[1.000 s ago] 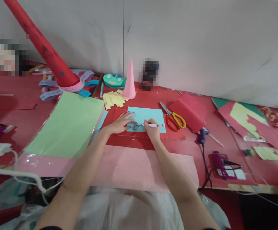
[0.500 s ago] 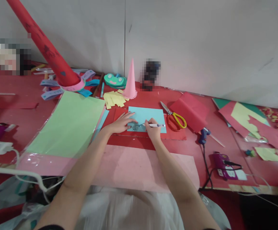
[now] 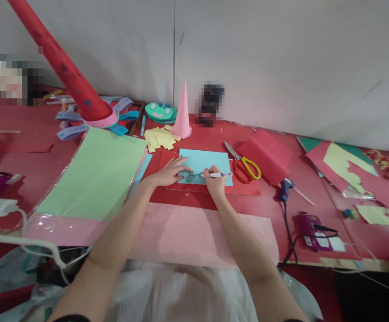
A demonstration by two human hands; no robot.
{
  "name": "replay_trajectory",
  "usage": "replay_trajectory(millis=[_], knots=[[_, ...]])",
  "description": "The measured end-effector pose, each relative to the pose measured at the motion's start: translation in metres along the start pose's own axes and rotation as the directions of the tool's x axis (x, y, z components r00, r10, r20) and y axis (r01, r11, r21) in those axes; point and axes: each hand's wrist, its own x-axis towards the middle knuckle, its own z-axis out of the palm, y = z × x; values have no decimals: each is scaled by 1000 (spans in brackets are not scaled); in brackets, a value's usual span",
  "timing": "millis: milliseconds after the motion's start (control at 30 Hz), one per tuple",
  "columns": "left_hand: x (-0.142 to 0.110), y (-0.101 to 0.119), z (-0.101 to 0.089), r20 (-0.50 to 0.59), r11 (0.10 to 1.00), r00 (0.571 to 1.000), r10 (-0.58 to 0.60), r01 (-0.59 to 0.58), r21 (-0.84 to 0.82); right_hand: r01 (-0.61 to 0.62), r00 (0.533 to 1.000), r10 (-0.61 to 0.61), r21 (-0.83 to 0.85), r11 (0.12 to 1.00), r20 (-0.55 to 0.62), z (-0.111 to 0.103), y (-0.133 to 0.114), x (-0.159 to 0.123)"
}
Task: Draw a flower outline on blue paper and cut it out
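A light blue paper sheet (image 3: 208,162) lies on a red sheet (image 3: 194,197) in the middle of the table. My left hand (image 3: 167,172) rests flat on the blue sheet's left edge, fingers spread. My right hand (image 3: 213,181) is closed around a white pen (image 3: 219,175) whose tip touches the blue sheet. A dark curly line (image 3: 192,178) is drawn on the paper between my hands.
Yellow-handled scissors (image 3: 244,163), a folded red card (image 3: 266,155), a blue glue gun (image 3: 284,190) and a purple device (image 3: 310,226) lie to the right. A large green sheet (image 3: 97,174), yellow strips (image 3: 159,138), a pink cone (image 3: 183,112) and a red tube (image 3: 63,67) are left and behind.
My right hand with the pen has shifted slightly right along the blue sheet, and the drawn line has grown a little. My left hand has stayed in place.
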Motion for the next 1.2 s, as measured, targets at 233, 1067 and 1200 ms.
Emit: replay_trajectory(millis=[233,1067,1200], knots=[[1,-2,1,-3,1000,1000,-15,15,-17,-75,997,74,32,997,16,-7,-6,-2],[0,4,-3,23,999,998,-53,53,-1,-50,998,51,-33,998,27,-5,-4,-4],[0,1,-1,21,999,999,-42,42,5,-55,998,55,-14,998,25,-5,-3,-4]])
